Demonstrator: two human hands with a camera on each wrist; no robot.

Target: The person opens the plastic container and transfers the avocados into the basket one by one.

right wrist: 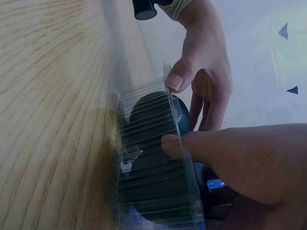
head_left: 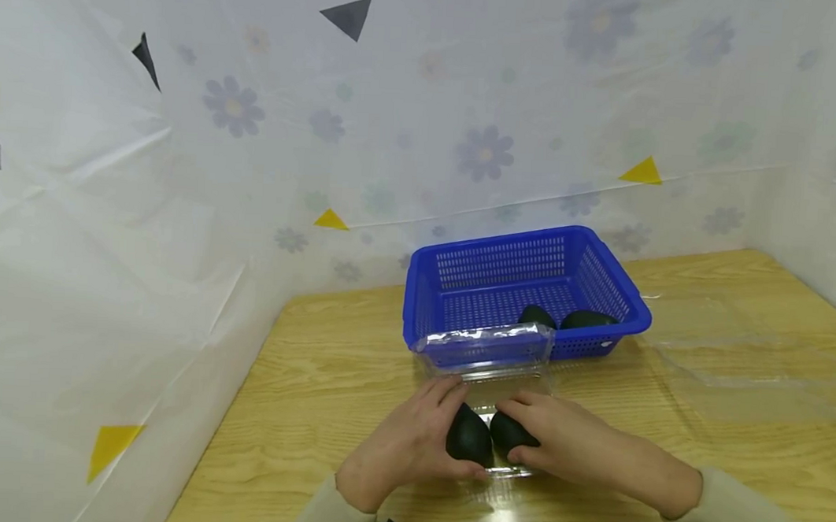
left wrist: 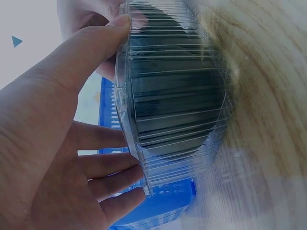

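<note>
Two dark green avocados sit side by side in a clear plastic clamshell box (left wrist: 187, 170) in front of me. Its lid (head_left: 484, 347) is raised and leans toward the blue basket. My left hand (head_left: 416, 434) holds the box at its left side, thumb on the near rim and fingers spread along the edge, beside the left avocado (head_left: 469, 437). From the right, my right hand (head_left: 558, 434) grips the right avocado (head_left: 511, 435), fingers over its far side and thumb on the near side. In the right wrist view, that thumb shows at the box's rim.
Behind the box stands a blue plastic basket (head_left: 423, 293) with two more avocados (head_left: 588, 320) at its front right. Clear plastic packaging (head_left: 752, 381) lies on the wooden table (head_left: 313, 374) to the right. White patterned sheeting (head_left: 397, 118) walls the back and sides.
</note>
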